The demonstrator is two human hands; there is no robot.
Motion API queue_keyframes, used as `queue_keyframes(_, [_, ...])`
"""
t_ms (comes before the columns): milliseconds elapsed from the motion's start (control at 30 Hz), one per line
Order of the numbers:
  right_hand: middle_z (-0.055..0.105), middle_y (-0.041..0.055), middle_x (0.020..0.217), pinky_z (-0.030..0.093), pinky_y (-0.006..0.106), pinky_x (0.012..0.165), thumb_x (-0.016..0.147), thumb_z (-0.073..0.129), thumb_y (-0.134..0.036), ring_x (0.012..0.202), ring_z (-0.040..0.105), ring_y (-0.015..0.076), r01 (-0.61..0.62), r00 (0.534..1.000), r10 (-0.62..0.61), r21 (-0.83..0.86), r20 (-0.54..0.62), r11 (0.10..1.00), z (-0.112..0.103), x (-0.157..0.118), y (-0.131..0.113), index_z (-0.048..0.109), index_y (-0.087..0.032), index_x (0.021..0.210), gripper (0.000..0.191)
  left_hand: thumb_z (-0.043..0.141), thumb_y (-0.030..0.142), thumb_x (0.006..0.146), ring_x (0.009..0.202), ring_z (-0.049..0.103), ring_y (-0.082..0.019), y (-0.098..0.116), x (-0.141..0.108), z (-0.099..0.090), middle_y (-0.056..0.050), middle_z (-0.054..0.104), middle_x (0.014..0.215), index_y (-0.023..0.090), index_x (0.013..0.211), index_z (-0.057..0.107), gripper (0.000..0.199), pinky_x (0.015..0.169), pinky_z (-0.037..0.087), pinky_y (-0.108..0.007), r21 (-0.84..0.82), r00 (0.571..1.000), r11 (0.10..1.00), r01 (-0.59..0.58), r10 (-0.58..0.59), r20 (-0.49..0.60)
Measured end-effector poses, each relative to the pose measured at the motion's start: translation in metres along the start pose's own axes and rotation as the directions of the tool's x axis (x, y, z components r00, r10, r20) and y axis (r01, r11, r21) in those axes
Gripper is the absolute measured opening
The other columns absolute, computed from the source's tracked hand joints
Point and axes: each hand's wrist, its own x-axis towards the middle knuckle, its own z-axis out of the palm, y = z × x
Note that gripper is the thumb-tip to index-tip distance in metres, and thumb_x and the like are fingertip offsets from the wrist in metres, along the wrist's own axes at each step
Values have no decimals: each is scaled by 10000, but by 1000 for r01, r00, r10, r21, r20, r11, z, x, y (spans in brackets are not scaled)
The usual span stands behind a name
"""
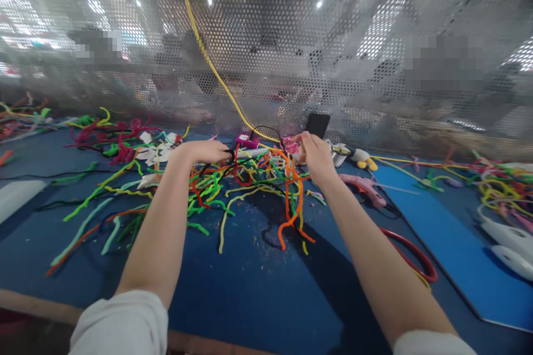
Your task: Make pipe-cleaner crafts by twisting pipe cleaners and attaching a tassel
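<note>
Left of the left hand and nearer the table's front, has long teal stems [82,228] trailing across the blue tabletop [250,299]. Beyond these, still left of that hand, shows crimson stems [125,151] and white scraps [160,153]. Extends the left hand [209,151] palm down over the left part of a heap of fuzzy stems [270,166], with a black loop [230,157] at the fingertips; cannot tell whether gripping it. Spreads the heap between both hands, below a magenta box [247,141]. Just left of the right hand and below, dangles orange stems [287,188]. Bends the fingers of the right hand [314,154] close together; cannot tell what, if anything, to call gripped. Behind that hand, shows a dark slab [318,124]. To its right, has a pink glue gun [366,188], then a red ring [414,252] and a bright blue board [449,244].
</note>
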Motion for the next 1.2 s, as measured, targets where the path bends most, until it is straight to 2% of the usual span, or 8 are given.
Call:
queue_keyframes(33, [577, -2, 641, 423, 266, 575, 951, 525, -504, 577, 514, 136, 97, 994, -83, -206, 74, 974, 0, -2, -2, 668, -207, 798, 363, 351, 502, 926, 1220, 603, -268, 1, 0, 0, -44, 630, 1402, 277, 1399, 589, 575, 1021, 449, -322, -15, 1000, 1000, 3, -3, 19])
queue_keyframes(100, [691, 60, 838, 430, 286, 693, 952, 523, -457, 778, 606, 181, 259, 953, -128, -519, 275, 815, 1, -8, -4, 715, -201, 830, 342, 333, 511, 930, 1274, 564, -280, 3, -1, -1, -47, 582, 1458, 269, 1433, 553, 600, 1059, 422, -339, -54, 999, 999, 2, 1, 55])
queue_keyframes(167, [709, 63, 844, 388, 283, 679, 953, 520, -442, 785, 611, 189, 353, 895, -38, -653, 444, 670, 2, -13, -5, 734, -208, 837, 338, 350, 518, 919, 1278, 556, -280, 3, -1, -1, -40, 581, 1459, 278, 1428, 557, 600, 1062, 413, -336, -90, 999, 996, -9, 13, 46])
queue_keyframes(233, [673, 37, 712, 326, 276, 609, 928, 559, -479, 669, 568, 169, 375, 860, 51, -698, 507, 611, 5, -16, -3, 725, -213, 782, 346, 382, 516, 902, 1229, 583, -279, 2, -2, -1, -46, 618, 1414, 278, 1394, 593, 586, 1026, 428, -326, -125, 999, 992, -18, 23, 37])
queue_keyframes(500, [485, -11, 568, 234, 281, 573, 895, 568, -452, 559, 392, 123, 368, 919, -120, -703, 377, 608, 17, -18, 9, 465, -200, 568, 426, 702, 546, 676, 843, 652, -215, 6, 9, 7, -48, 757, 978, 250, 1005, 759, 446, 682, 417, -224, -250, 960, 933, -258, 276, 41])
queue_keyframes(700, [250, -40, 486, 170, 310, 561, 864, 590, -493, 527, 221, 109, 308, 951, -161, -757, 264, 577, 22, -20, 7, 210, -210, 516, 588, 706, 402, 671, 578, 553, -151, 19, 17, 13, 12, 674, 669, 220, 684, 670, 186, 533, 326, -242, -241, 964, 936, -256, 265, 6])
queue_keyframes(967, [246, -35, 473, 147, 321, 547, 853, 561, -460, 515, 224, 109, 217, 974, -175, -787, 140, 578, 16, -17, 4, 218, -213, 505, 547, 648, 303, 642, 630, 597, -173, 18, 13, 9, 5, 680, 686, 212, 729, 675, 129, 535, 352, -247, -159, 974, 961, -226, 227, -12])
queue_keyframes(1200, [215, -39, 470, 153, 315, 518, 839, 581, -478, 494, 229, 106, 134, 991, -74, -720, 113, 681, 7, -12, 5, 215, -222, 480, 574, 625, 317, 649, 638, 602, -178, 2, 9, 7, 10, 697, 716, 213, 771, 681, 170, 530, 366, -263, -229, 972, 945, -234, 221, -80])
